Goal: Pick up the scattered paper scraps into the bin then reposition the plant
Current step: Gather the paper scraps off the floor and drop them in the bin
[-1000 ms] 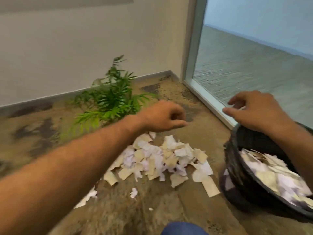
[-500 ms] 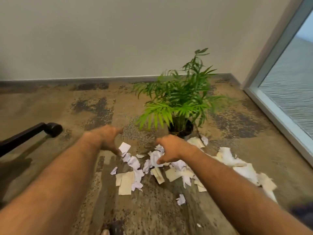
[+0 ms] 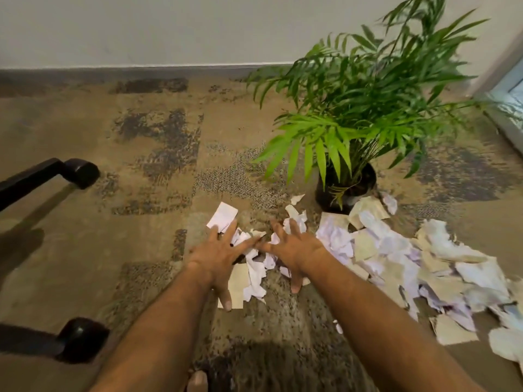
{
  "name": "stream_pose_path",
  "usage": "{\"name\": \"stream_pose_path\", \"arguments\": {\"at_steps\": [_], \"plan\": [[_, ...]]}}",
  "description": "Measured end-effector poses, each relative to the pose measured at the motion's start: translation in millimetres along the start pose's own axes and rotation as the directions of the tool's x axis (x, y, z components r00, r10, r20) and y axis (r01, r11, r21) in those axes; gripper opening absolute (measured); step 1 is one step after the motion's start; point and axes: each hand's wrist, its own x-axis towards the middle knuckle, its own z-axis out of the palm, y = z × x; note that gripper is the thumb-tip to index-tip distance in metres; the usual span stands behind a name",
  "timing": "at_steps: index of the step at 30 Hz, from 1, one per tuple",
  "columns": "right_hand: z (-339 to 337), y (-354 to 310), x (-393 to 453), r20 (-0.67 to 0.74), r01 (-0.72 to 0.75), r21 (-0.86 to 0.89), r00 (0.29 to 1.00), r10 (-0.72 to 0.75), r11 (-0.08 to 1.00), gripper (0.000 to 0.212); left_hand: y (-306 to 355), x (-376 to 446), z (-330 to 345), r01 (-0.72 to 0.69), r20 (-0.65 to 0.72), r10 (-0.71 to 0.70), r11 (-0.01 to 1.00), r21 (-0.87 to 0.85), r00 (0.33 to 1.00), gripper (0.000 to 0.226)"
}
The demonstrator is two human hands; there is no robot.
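Observation:
White and cream paper scraps (image 3: pixel 396 256) lie scattered over the carpet, from the middle to the right edge. My left hand (image 3: pixel 219 254) lies flat with spread fingers on the left end of the pile, its fingertips on a white slip (image 3: pixel 223 216). My right hand (image 3: pixel 293 247) presses down beside it, fingers spread over crumpled scraps. Neither hand grips anything. The green plant (image 3: pixel 359 108) stands upright in its black pot (image 3: pixel 348 190) just behind the scraps, to the right of my hands. The bin is out of view.
Two black chair-base legs with castors (image 3: pixel 80 172) (image 3: pixel 82 339) stick in from the left edge. A grey skirting board and white wall (image 3: pixel 169 29) run along the back. A window frame (image 3: pixel 506 108) stands at the far right. A toe (image 3: pixel 197 381) shows at the bottom.
The view has swung left from the bin to the plant and scraps. Both hands have dropped onto the left end of the pile and spread flat; the right hand has uncurled.

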Motion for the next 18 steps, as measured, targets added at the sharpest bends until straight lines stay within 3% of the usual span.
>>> {"name": "stream_pose_path", "arguments": {"at_steps": [3, 7, 11, 14, 18], "plan": [[-1, 5, -1, -0.051, 0.035, -0.021, 0.998, -0.036, 0.999, 0.111, 0, -2, 2, -0.028, -0.093, 0.037, 0.995, 0.096, 0.995, 0.133], [8, 11, -9, -0.271, 0.07, -0.013, 0.96, -0.071, 0.997, 0.047, 3, -2, -3, -0.084, -0.166, 0.096, 0.993, 0.078, 0.982, 0.071], [7, 11, -17, -0.289, 0.075, 0.064, 0.956, -0.053, 0.995, 0.035, 11, 3, -5, -0.04, -0.261, 0.012, 0.994, -0.102, 0.965, 0.003], [8, 18, -22, -0.311, 0.057, 0.235, 0.95, 0.019, 0.97, 0.038, 10, 2, -2, 0.051, -0.233, -0.111, 0.967, -0.249, 0.966, 0.009], [-3, 39, -36, -0.405, 0.085, 0.385, 0.91, 0.085, 0.919, 0.037, 11, -2, -15, 0.066, -0.186, -0.138, 0.934, -0.352, 0.973, 0.015]]}}
